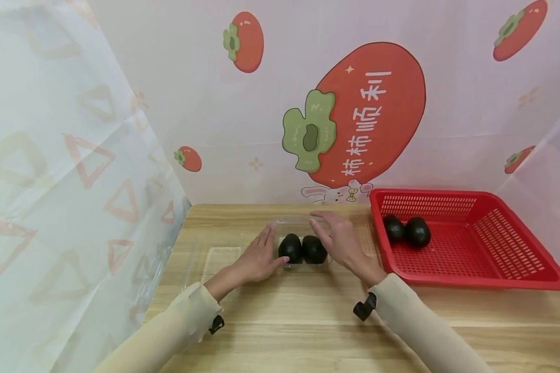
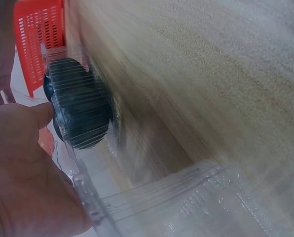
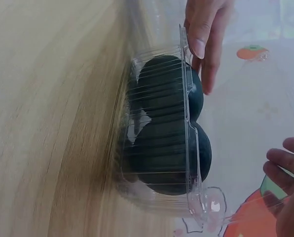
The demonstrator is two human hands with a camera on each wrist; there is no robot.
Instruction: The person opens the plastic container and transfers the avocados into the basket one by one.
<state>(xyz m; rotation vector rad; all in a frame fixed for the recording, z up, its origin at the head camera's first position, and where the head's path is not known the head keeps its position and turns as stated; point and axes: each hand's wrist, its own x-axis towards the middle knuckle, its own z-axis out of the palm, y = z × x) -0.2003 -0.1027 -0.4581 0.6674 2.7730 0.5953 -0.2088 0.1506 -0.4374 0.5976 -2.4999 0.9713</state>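
Observation:
A clear plastic box [image 3: 190,143] stands on the table with its top open, and two dark avocados [image 1: 291,248] lie side by side in it. My left hand [image 1: 256,259] rests along the box's left side. Its fingers are straight and its thumb lies at the front rim. Over the right side of the box is my right hand [image 1: 343,243], fingers loosely extended and holding nothing. The right wrist view shows a gap between its fingertips [image 3: 280,170] and the box rim. Another clear plastic piece [image 1: 221,254] lies left of my left hand; its full outline is hard to see.
A red plastic basket [image 1: 476,282] stands on the right of the wooden table [image 1: 298,331], with two more dark avocados [image 1: 417,232] at its left end. Behind the table hangs a patterned cloth [image 1: 205,93]; another covers the left side.

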